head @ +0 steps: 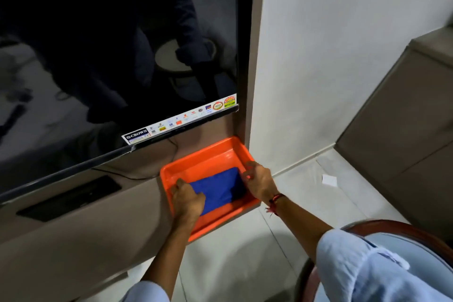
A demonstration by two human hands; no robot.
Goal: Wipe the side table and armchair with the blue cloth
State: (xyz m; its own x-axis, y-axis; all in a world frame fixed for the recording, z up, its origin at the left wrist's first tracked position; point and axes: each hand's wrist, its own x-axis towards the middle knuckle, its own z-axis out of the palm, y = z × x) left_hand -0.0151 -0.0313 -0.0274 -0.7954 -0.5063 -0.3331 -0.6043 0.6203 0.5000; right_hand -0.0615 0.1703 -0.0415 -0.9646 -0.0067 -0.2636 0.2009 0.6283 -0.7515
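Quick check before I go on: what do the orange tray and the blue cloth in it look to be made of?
Orange tray: most likely moulded plastic, glossy; light glints off its smooth walls and rounded rim. Blue cloth: soft fabric, matte, folded flat, possibly microfibre, though the weave is too fine to see. Left hand and right hand rest at its ends.

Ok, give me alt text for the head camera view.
Both hands, left hand and right hand, rest on a folded blue cloth lying in an orange tray on a beige ledge below a dark television.

television (117, 51) overhanging orange tray (220, 152), wall (331, 56) beside, open above
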